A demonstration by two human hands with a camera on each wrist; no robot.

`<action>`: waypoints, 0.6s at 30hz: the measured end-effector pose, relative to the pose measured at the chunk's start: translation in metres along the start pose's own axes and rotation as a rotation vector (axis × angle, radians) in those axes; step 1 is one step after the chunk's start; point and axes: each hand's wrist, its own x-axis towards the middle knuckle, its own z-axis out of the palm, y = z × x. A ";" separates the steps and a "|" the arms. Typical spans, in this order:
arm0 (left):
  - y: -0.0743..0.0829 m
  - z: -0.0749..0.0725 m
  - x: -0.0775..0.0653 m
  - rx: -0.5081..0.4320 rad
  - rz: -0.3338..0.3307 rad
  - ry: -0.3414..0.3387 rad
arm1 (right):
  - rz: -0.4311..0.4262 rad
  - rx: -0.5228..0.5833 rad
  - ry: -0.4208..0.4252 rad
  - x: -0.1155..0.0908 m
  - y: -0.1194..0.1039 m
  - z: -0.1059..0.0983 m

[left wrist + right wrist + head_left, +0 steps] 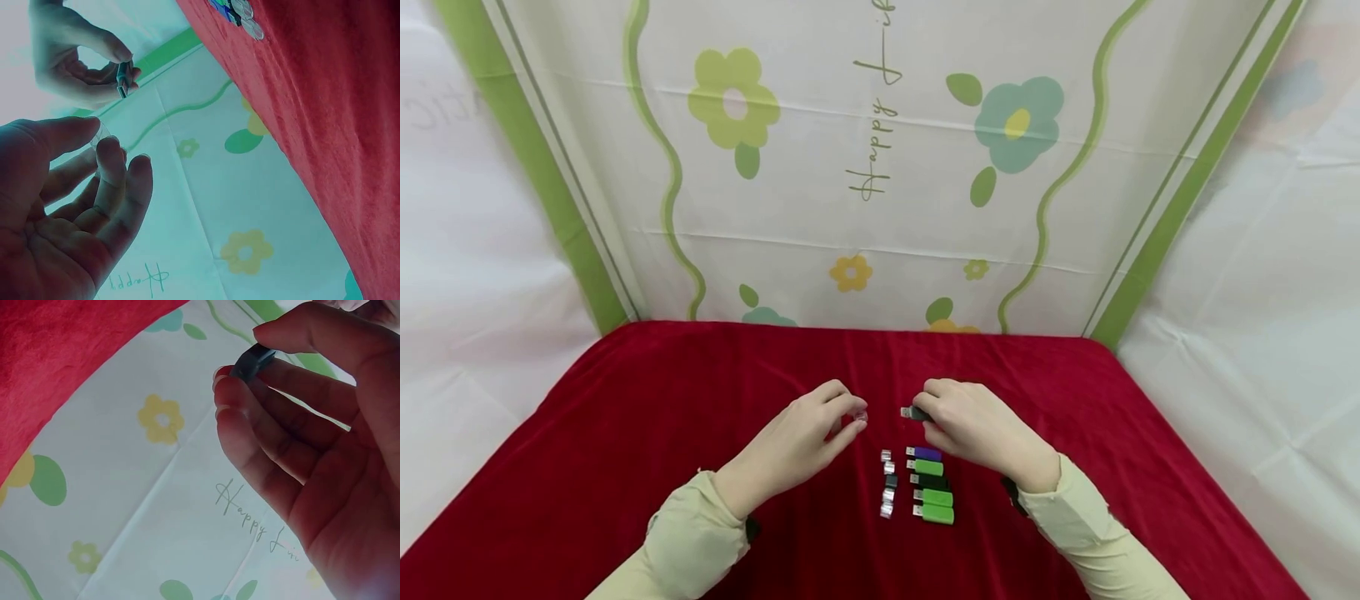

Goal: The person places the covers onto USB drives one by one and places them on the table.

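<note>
My left hand [801,437] pinches a small clear cap [861,415] between thumb and fingertips. In the left wrist view this cap [100,134] looks transparent. Across a short gap, my right hand [973,425] grips a dark USB flash drive [917,412], its metal plug pointing left at the cap. The right wrist view has the dark end of the drive [252,361] between thumb and fingers. Both hands are raised beyond a column of flash drives: a purple one [928,454], a green one [928,468], a black one [933,482] and further green ones [936,498].
Left of the drives lies a column of small caps, several clear [887,496] and one dark [891,482]. Everything lies on a red velvet cloth [700,392]. A white flower-print curtain [820,108] stands behind the table, with white fabric on both sides.
</note>
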 end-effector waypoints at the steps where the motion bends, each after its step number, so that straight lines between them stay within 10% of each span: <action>1: 0.000 0.001 0.000 -0.002 0.003 0.001 | -0.002 -0.003 -0.003 0.000 -0.001 0.000; 18: 0.003 0.005 0.000 0.003 0.061 0.039 | -0.037 -0.017 0.026 0.005 -0.012 -0.006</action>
